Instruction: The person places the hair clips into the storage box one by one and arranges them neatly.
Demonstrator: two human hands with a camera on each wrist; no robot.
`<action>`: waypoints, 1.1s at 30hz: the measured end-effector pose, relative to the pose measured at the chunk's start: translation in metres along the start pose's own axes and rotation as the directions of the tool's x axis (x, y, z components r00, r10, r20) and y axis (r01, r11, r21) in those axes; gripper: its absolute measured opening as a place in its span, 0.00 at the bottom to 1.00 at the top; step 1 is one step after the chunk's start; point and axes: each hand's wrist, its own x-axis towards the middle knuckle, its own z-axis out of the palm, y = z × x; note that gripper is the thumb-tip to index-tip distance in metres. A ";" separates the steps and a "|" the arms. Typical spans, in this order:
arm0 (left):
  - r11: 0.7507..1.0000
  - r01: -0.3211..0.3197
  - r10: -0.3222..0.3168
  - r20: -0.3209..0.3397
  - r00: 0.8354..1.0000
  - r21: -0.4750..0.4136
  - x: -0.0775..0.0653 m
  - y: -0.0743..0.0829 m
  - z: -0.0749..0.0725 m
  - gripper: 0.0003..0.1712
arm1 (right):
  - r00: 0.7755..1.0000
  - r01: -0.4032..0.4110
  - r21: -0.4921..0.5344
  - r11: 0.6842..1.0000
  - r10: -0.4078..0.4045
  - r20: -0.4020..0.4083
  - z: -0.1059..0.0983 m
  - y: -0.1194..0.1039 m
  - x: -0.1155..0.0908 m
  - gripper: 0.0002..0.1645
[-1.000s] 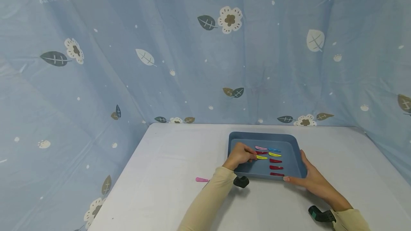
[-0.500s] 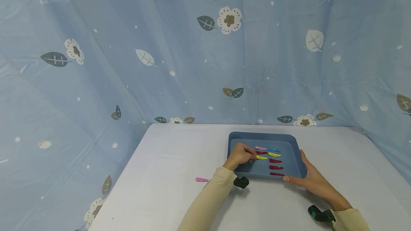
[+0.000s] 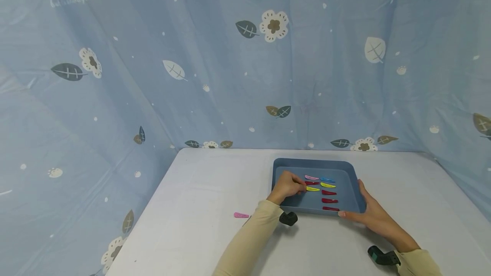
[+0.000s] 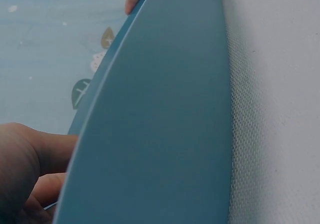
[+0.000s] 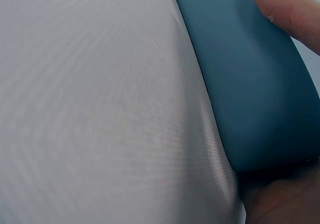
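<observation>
A blue tray (image 3: pixel 312 211) sits on the white table, holding two columns of snap hair clips. My left hand (image 3: pixel 287 187) reaches over its front wall, thumb and fingertips pinching the left end of a yellow hair clip (image 3: pixel 313 189). Just behind that lies a red hair clip (image 3: pixel 312 183), then a pink one (image 3: pixel 311 177). The right column has a blue clip (image 3: pixel 327 179), a yellow clip (image 3: pixel 327 185) and several red ones (image 3: pixel 330 200). My right hand (image 3: pixel 374 216) grips the tray's front right corner, its thumb (image 5: pixel 292 14) on the front wall in the right wrist view.
Another pink hair clip (image 3: pixel 241 215) lies on the table (image 3: pixel 207 191) left of the tray, close beside the left sleeve. Black wrist cameras (image 3: pixel 288 218) sit at both wrists. A blue patterned curtain (image 3: pixel 230 54) hangs behind the table and along its left side.
</observation>
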 end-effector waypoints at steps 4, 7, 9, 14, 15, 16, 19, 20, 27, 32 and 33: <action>1.000 0.015 -0.015 -0.005 1.000 0.005 0.000 -0.001 0.000 0.02 | 1.000 -0.004 -0.009 1.000 0.004 -0.002 0.001 -0.001 0.000 0.81; 1.000 0.018 -0.018 -0.003 1.000 -0.002 0.000 -0.001 -0.001 0.02 | 1.000 -0.008 -0.016 1.000 0.008 -0.002 0.001 -0.002 -0.001 0.81; 1.000 0.010 -0.010 0.003 1.000 -0.007 -0.001 -0.001 -0.003 0.02 | 1.000 -0.007 -0.019 1.000 0.007 -0.001 0.001 -0.002 -0.001 0.81; 1.000 -0.018 0.019 0.022 1.000 -0.018 -0.003 -0.003 -0.008 0.03 | 1.000 -0.002 -0.002 1.000 0.002 0.000 0.000 -0.002 -0.001 0.82; 0.999 -0.026 0.026 0.027 0.999 -0.019 -0.003 -0.003 -0.009 0.03 | 1.000 0.001 0.004 1.000 -0.001 -0.001 0.000 -0.001 -0.001 0.82; 0.999 -0.027 0.027 0.032 0.999 -0.021 -0.004 -0.003 -0.011 0.03 | 1.000 0.004 0.007 1.000 -0.004 -0.001 0.000 -0.001 -0.001 0.82; 0.999 -0.041 0.042 0.046 0.998 -0.020 -0.006 -0.001 -0.017 0.04 | 1.000 0.012 0.006 1.000 -0.012 -0.004 0.000 -0.001 -0.002 0.82; 0.999 -0.040 0.042 0.052 0.998 -0.027 -0.006 -0.001 -0.019 0.04 | 1.000 0.012 0.005 1.000 -0.012 -0.004 0.000 -0.001 -0.002 0.82; 0.995 -0.096 0.098 0.059 0.993 -0.028 -0.014 0.009 -0.038 0.07 | 1.000 0.022 -0.003 1.000 -0.022 -0.013 0.000 0.002 -0.002 0.82; 0.992 -0.125 0.127 0.060 0.990 -0.033 -0.021 0.013 -0.056 0.10 | 1.000 0.019 0.002 1.000 -0.019 -0.008 0.000 0.001 -0.002 0.82; 0.991 -0.132 0.134 0.060 0.989 -0.037 -0.023 0.013 -0.060 0.10 | 1.000 0.017 0.002 1.000 -0.017 -0.006 0.001 0.001 -0.002 0.82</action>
